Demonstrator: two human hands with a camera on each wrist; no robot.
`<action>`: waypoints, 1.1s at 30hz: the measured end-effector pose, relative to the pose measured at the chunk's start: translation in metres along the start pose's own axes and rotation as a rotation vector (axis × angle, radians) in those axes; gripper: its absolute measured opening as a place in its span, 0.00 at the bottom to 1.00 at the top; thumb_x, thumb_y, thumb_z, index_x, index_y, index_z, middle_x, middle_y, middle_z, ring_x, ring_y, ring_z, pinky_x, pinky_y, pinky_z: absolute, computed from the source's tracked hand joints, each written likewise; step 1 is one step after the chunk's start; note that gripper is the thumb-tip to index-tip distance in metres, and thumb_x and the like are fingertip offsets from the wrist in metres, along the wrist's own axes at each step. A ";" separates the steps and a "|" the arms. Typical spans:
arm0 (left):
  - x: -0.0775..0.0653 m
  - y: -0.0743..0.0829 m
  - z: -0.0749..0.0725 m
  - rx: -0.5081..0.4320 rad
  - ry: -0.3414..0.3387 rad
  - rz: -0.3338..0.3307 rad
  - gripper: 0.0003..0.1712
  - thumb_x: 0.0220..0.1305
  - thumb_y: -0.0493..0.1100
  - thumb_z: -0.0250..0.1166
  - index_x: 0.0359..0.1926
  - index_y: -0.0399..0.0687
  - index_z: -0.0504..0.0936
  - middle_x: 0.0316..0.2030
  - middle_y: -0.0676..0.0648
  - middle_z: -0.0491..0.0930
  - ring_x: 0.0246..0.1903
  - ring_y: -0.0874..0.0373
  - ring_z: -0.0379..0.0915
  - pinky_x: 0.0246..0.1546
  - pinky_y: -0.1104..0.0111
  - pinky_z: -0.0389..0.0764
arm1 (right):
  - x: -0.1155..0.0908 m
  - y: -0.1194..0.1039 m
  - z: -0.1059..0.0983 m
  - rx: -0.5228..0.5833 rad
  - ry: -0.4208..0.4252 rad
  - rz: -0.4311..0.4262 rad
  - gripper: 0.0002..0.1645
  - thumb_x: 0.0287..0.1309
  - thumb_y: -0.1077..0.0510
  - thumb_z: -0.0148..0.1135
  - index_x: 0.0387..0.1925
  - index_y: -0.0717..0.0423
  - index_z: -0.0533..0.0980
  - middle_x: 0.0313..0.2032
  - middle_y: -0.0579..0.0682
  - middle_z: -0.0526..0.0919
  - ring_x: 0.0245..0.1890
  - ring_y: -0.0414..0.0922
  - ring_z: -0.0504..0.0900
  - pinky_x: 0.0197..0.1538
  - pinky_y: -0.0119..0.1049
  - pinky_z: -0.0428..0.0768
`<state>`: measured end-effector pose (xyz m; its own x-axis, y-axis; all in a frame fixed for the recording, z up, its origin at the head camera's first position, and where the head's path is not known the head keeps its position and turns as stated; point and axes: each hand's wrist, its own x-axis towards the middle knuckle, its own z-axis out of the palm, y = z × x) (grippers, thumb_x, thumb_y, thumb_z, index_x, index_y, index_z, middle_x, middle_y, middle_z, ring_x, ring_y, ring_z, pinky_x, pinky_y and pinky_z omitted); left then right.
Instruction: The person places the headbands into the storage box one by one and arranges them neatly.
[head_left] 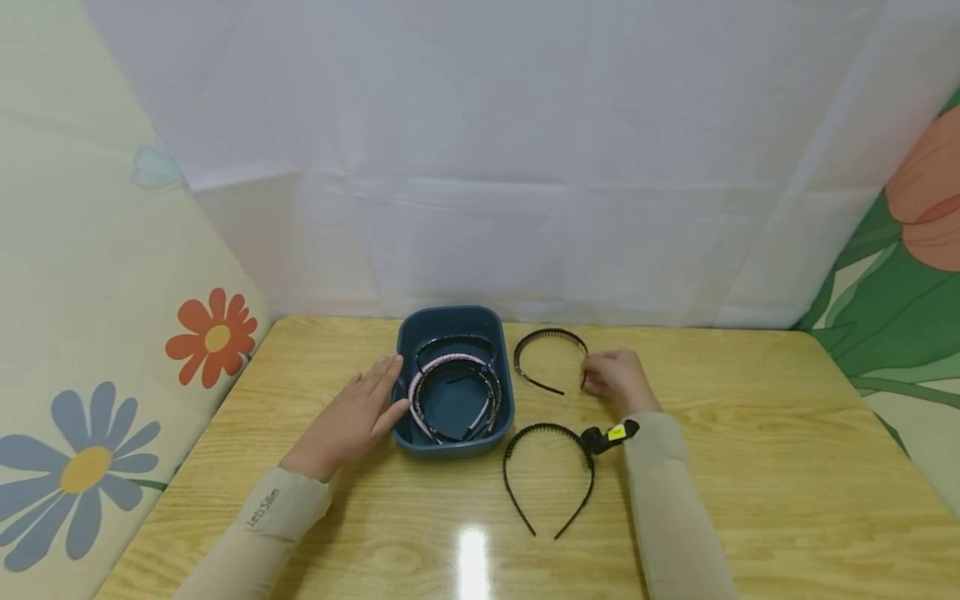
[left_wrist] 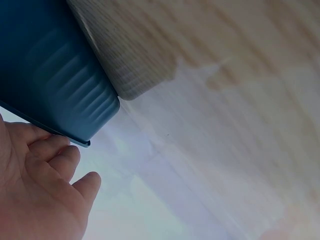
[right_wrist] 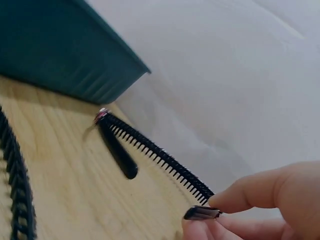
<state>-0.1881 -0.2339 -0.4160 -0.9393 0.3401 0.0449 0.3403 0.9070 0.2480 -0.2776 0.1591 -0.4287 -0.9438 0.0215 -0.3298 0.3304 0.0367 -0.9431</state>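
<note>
My right hand (head_left: pixel 617 379) pinches one arm of a black toothed headband (head_left: pixel 551 332) between thumb and fingers, to the right of a dark blue bin. In the right wrist view the headband's (right_wrist: pixel 160 152) comb teeth and free tip show, with the pinched end at the fingertips. My left hand (head_left: pixel 360 412) rests with fairly straight fingers on the left rim of the bin (head_left: pixel 455 451). Seen from the left wrist, those fingers touch the bin's (left_wrist: pixel 65 75) edge. Inside the bin lie several headbands, among them a pink-and-white one (head_left: pixel 414 392) and dark ones.
Another black toothed headband (head_left: pixel 548 427) lies on the wooden table (head_left: pixel 750 467), in front of the held one, its tips toward the near edge. A white cloth (head_left: pixel 480 167) hangs behind the table. Flower-patterned cloths (head_left: pixel 75 250) flank it on both sides.
</note>
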 end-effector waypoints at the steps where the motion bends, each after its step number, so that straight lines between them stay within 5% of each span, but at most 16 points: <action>1: 0.000 0.000 0.000 0.003 0.000 0.001 0.44 0.79 0.61 0.46 0.80 0.36 0.47 0.79 0.36 0.48 0.78 0.40 0.43 0.76 0.43 0.47 | 0.000 0.000 0.000 0.017 -0.007 0.007 0.21 0.66 0.67 0.59 0.57 0.76 0.75 0.26 0.51 0.82 0.23 0.39 0.80 0.31 0.29 0.84; 11: 0.002 -0.001 0.002 0.011 0.005 0.005 0.44 0.79 0.61 0.46 0.79 0.36 0.48 0.79 0.36 0.48 0.78 0.40 0.43 0.76 0.43 0.47 | 0.000 0.001 -0.001 0.021 -0.044 0.029 0.27 0.69 0.67 0.59 0.67 0.71 0.69 0.60 0.68 0.76 0.39 0.42 0.82 0.40 0.29 0.86; 22: 0.002 -0.002 0.002 0.011 0.005 0.006 0.44 0.79 0.61 0.46 0.79 0.35 0.48 0.79 0.36 0.48 0.78 0.40 0.43 0.76 0.43 0.47 | -0.006 -0.003 0.001 0.089 -0.040 -0.022 0.28 0.68 0.68 0.61 0.67 0.72 0.70 0.53 0.66 0.81 0.36 0.43 0.85 0.41 0.31 0.87; 33: 0.001 -0.001 0.003 0.010 0.006 0.005 0.44 0.79 0.62 0.45 0.79 0.35 0.47 0.79 0.36 0.48 0.78 0.40 0.43 0.75 0.43 0.47 | -0.011 -0.010 0.006 0.091 -0.042 -0.055 0.28 0.68 0.65 0.62 0.68 0.67 0.71 0.62 0.66 0.76 0.38 0.42 0.84 0.46 0.31 0.86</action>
<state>-0.1894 -0.2335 -0.4188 -0.9378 0.3432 0.0519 0.3453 0.9078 0.2380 -0.2703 0.1528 -0.4160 -0.9607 -0.0196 -0.2771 0.2777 -0.0539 -0.9591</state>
